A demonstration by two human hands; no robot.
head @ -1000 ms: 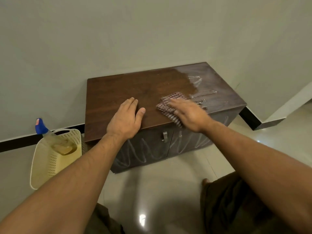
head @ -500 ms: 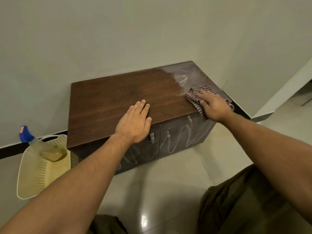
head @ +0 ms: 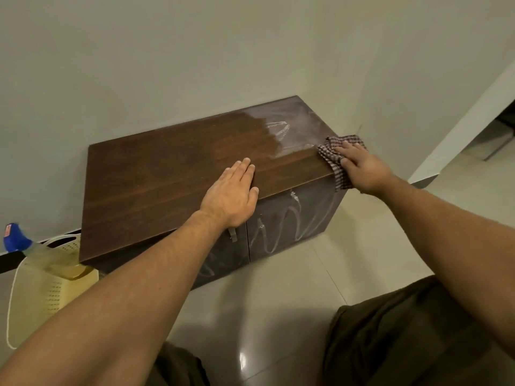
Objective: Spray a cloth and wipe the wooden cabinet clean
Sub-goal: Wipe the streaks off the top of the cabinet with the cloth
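A low dark wooden cabinet (head: 156, 179) stands against the wall. Most of its top is clean brown; the far right part is dusty white with smear marks. My right hand (head: 362, 168) presses a checked cloth (head: 333, 156) on the top's front right corner, and the cloth hangs over the edge. My left hand (head: 232, 195) lies flat, fingers together, on the front edge near the middle, holding nothing. The dark doors (head: 292, 218) below carry white zigzag marks. A spray bottle (head: 19, 242) with a blue head sits in a basket at the left.
A cream perforated basket (head: 47, 291) stands on the floor left of the cabinet. Glossy tiled floor (head: 278, 302) lies in front. The wall turns a corner at the right, with a doorway beyond. My knees in dark trousers (head: 390, 344) are at the bottom.
My right hand has slid the cloth rightward along the front of the top, from near the middle to the right corner. My left hand has stayed flat on the front edge.
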